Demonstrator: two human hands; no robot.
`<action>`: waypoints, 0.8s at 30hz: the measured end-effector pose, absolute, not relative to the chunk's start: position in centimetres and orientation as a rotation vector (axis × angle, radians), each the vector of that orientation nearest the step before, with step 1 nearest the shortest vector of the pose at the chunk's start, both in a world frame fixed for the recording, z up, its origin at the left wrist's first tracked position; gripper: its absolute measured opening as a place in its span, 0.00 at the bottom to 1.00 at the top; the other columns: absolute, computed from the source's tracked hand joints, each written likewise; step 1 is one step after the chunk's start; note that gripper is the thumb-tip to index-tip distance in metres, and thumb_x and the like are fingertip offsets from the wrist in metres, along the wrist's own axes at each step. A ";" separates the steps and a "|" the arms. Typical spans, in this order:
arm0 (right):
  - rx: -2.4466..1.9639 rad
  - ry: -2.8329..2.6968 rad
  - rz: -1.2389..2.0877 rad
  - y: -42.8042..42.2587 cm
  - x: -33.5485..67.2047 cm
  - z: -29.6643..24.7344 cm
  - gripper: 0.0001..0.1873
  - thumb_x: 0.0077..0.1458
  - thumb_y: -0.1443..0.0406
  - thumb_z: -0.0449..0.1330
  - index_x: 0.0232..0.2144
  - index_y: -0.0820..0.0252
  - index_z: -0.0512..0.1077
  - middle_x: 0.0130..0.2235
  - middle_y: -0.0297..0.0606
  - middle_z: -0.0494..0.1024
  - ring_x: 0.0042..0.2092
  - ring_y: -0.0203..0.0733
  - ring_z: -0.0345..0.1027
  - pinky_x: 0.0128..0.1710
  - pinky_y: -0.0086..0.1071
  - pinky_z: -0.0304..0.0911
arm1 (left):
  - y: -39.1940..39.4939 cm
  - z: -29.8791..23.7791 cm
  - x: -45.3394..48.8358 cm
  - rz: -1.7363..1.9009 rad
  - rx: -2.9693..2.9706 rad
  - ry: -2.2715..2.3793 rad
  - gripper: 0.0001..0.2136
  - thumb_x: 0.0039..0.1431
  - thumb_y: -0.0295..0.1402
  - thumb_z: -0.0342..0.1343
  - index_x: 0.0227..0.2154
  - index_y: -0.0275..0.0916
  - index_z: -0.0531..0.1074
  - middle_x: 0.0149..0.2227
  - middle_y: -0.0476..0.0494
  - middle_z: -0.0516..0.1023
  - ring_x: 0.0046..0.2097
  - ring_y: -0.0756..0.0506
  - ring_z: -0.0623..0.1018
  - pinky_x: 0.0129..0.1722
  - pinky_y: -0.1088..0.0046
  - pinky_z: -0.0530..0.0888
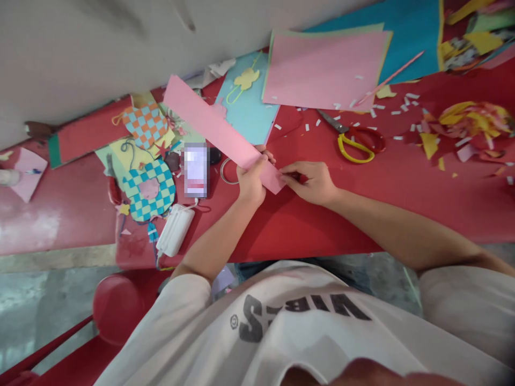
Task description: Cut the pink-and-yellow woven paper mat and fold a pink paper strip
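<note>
A long pink paper strip (213, 126) slants above the red table, its far end up and to the left. My left hand (254, 179) is closed around the strip near its lower end, thumb on top. At that lower end, the fingertips of my right hand (311, 182) are pinched together against the strip's corner. Right of my hands lie scissors (356, 147) with yellow and red handles, blades apart. A phone (196, 170) with a lit screen rests left of my left hand, and a silvery ring (230, 170) lies between them.
Pink sheets (325, 69) lie at the back over blue paper (414, 37). White paper bits (396, 112) are scattered around the scissors. Checkered woven paper pieces (145, 126) and a white power bank (176, 230) sit left. Colourful scraps (475, 123) pile up right. A red chair (116, 308) stands lower left.
</note>
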State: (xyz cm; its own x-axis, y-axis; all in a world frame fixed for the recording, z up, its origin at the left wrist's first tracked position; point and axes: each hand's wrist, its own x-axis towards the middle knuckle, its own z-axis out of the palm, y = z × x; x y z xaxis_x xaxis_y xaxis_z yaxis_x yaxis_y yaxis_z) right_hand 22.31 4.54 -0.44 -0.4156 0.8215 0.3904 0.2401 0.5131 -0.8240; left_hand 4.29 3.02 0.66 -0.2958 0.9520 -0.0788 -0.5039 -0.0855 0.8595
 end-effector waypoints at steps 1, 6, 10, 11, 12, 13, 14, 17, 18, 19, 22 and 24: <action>-0.876 -1.930 0.885 4.5 22.3 -0.5 0.09 0.68 0.58 0.67 0.43 0.53 0.86 0.40 0.39 0.90 0.33 0.42 0.80 0.36 0.38 0.77 | 3.0 0.7 4.3 1.636 0.634 1.014 0.12 0.60 0.36 0.72 0.44 0.41 0.79 0.38 0.47 0.79 0.38 0.47 0.80 0.50 0.62 0.77; -0.864 -1.965 0.895 4.6 22.4 -0.6 0.09 0.68 0.59 0.67 0.45 0.53 0.86 0.41 0.39 0.90 0.35 0.42 0.81 0.37 0.38 0.77 | 3.0 0.5 4.2 1.637 0.608 1.019 0.11 0.60 0.36 0.71 0.43 0.42 0.79 0.36 0.48 0.78 0.37 0.48 0.79 0.47 0.65 0.77; -0.847 -1.995 0.877 4.6 22.5 -0.7 0.09 0.68 0.60 0.67 0.45 0.53 0.86 0.42 0.39 0.90 0.35 0.43 0.82 0.37 0.37 0.77 | 3.0 0.5 4.1 1.645 0.565 0.977 0.11 0.59 0.34 0.71 0.43 0.40 0.80 0.35 0.48 0.77 0.35 0.49 0.78 0.44 0.67 0.76; -0.854 -1.999 0.878 4.6 22.5 -0.7 0.09 0.68 0.60 0.67 0.45 0.52 0.86 0.42 0.39 0.90 0.36 0.43 0.82 0.37 0.37 0.77 | 3.0 0.5 4.1 1.645 0.557 0.972 0.11 0.59 0.34 0.71 0.43 0.40 0.80 0.35 0.48 0.77 0.35 0.49 0.78 0.43 0.67 0.76; -0.863 -2.002 0.885 4.7 22.4 -0.8 0.09 0.68 0.59 0.67 0.45 0.52 0.86 0.42 0.39 0.90 0.35 0.43 0.81 0.37 0.37 0.76 | 3.0 0.6 4.1 1.642 0.554 0.973 0.11 0.59 0.34 0.71 0.42 0.40 0.80 0.35 0.48 0.77 0.35 0.49 0.78 0.43 0.67 0.76; -0.874 -2.002 0.901 4.7 22.4 -0.8 0.09 0.67 0.59 0.67 0.45 0.53 0.86 0.42 0.39 0.90 0.35 0.43 0.81 0.37 0.37 0.76 | 3.0 0.6 4.1 1.637 0.555 0.984 0.11 0.58 0.35 0.71 0.42 0.41 0.80 0.35 0.49 0.77 0.35 0.49 0.78 0.43 0.67 0.76; -0.884 -1.998 0.924 4.7 22.4 -0.8 0.09 0.67 0.59 0.67 0.45 0.53 0.85 0.41 0.39 0.90 0.35 0.43 0.80 0.36 0.37 0.75 | 3.0 0.6 4.1 1.630 0.560 1.002 0.12 0.58 0.36 0.72 0.42 0.41 0.80 0.35 0.49 0.77 0.35 0.49 0.78 0.44 0.67 0.76; -0.905 -2.000 1.020 4.8 22.4 -0.8 0.09 0.68 0.58 0.66 0.43 0.55 0.84 0.38 0.38 0.88 0.33 0.41 0.78 0.34 0.36 0.73 | 3.1 0.7 4.1 1.620 0.562 1.044 0.12 0.56 0.37 0.72 0.42 0.43 0.80 0.35 0.49 0.78 0.36 0.49 0.78 0.45 0.67 0.77; -0.900 -2.010 1.042 4.8 22.4 -0.8 0.10 0.68 0.58 0.66 0.43 0.55 0.84 0.37 0.38 0.88 0.33 0.41 0.78 0.34 0.36 0.72 | 3.1 0.7 4.1 1.623 0.558 1.042 0.12 0.56 0.37 0.72 0.42 0.43 0.80 0.35 0.49 0.78 0.36 0.49 0.78 0.45 0.68 0.77; -0.889 -2.021 1.055 4.9 22.4 -0.8 0.10 0.68 0.58 0.66 0.42 0.56 0.84 0.37 0.38 0.87 0.33 0.41 0.78 0.33 0.36 0.71 | 3.1 0.7 4.1 1.627 0.554 1.036 0.12 0.56 0.37 0.72 0.41 0.42 0.80 0.35 0.49 0.78 0.36 0.49 0.78 0.44 0.68 0.77; -0.850 -2.036 1.079 5.0 22.5 -0.6 0.12 0.70 0.56 0.65 0.40 0.56 0.83 0.37 0.38 0.87 0.34 0.42 0.77 0.35 0.36 0.70 | 3.1 0.7 4.1 1.626 0.557 1.028 0.11 0.57 0.36 0.72 0.41 0.43 0.80 0.35 0.49 0.78 0.36 0.49 0.78 0.44 0.67 0.77; -0.854 -2.017 1.133 5.1 22.5 -0.5 0.14 0.70 0.54 0.65 0.38 0.56 0.83 0.35 0.37 0.85 0.33 0.41 0.75 0.34 0.36 0.69 | 3.1 0.8 4.1 1.617 0.562 1.035 0.11 0.57 0.37 0.72 0.41 0.43 0.80 0.35 0.49 0.77 0.36 0.49 0.79 0.45 0.66 0.77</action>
